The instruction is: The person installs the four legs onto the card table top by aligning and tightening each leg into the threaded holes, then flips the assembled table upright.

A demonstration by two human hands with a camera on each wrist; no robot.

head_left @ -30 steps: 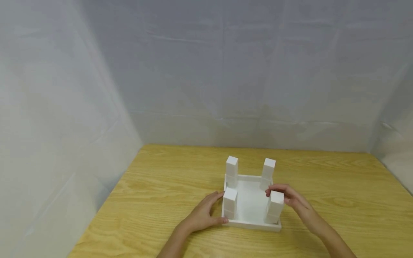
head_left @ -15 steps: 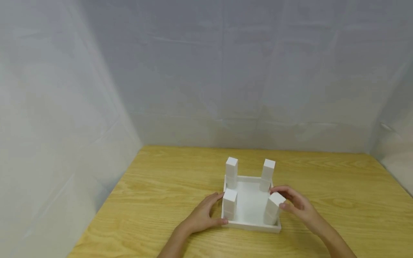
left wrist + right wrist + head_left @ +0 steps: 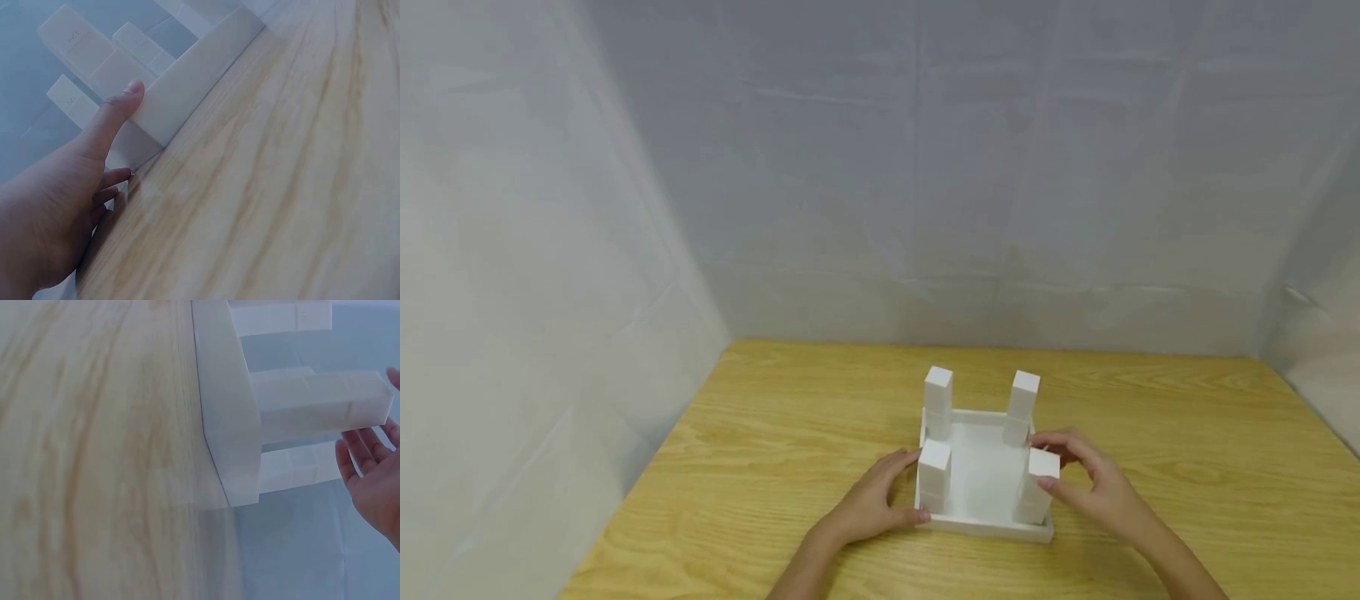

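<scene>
Right hand (image 3: 1086,483) fingers are curled around the tilted near-right white leg (image 3: 1036,486) of the upturned white stool (image 3: 981,521), which could be snapped off if forced sideways.

White square tray (image 3: 981,525), shallow rim, flat on the tabletop (image 3: 775,433), nearer the front edge, roughly midway between left and right edges. Four white block posts stand at its corners: far-left post (image 3: 938,402) and far-right post (image 3: 1023,407) upright; near-left post (image 3: 934,475) upright; near-right post (image 3: 1037,486) leaning slightly, fingers at its top. Each post shows seams of stacked blocks
</scene>
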